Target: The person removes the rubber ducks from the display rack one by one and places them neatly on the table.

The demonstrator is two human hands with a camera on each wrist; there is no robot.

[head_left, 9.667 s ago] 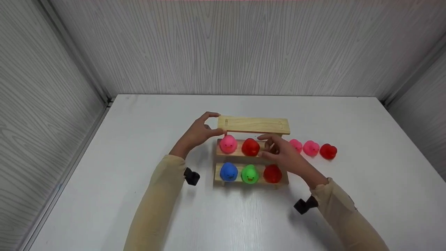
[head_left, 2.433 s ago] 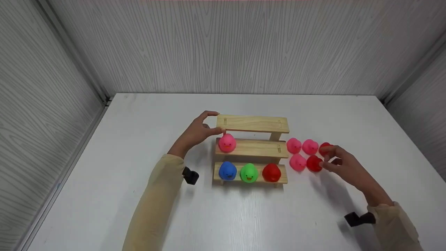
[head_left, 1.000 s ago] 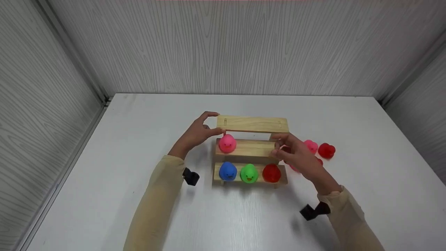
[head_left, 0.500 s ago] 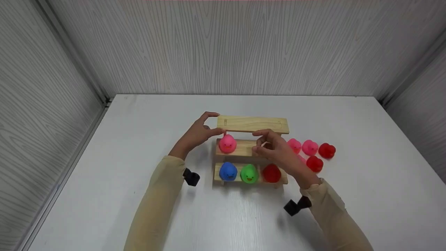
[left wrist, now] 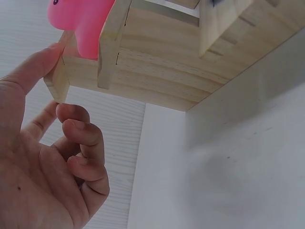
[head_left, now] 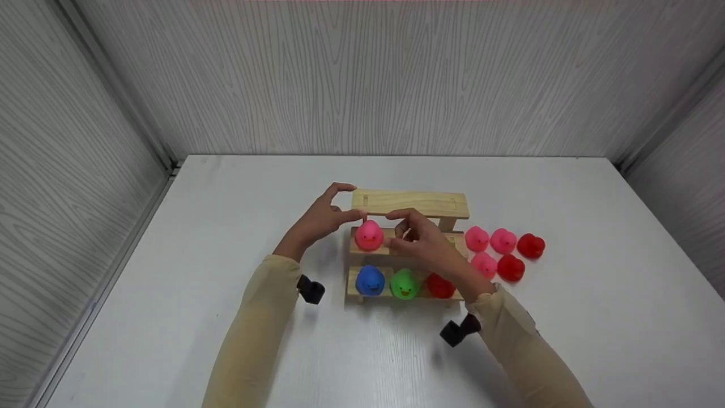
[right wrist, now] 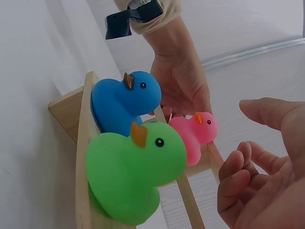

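My left hand pinches the left end of the top board of a three-step wooden display stand, thumb in front and forefinger behind. A pink rubber duck sits at the left of the middle step. My right hand is just to its right, thumb and forefinger spread and apart from it; the right wrist view shows nothing between them. On the bottom step stand a blue duck, a green duck and a red duck, the red one partly covered by my right hand.
Right of the stand, several more ducks lie on the white table in two rows: pink ducks and red ducks. Pale wood-grain panels enclose the table's back and sides.
A red duck has left the middle step and lies among those on the table. My right hand has since come back leftward along that step to the pink duck. My left hand stays put.
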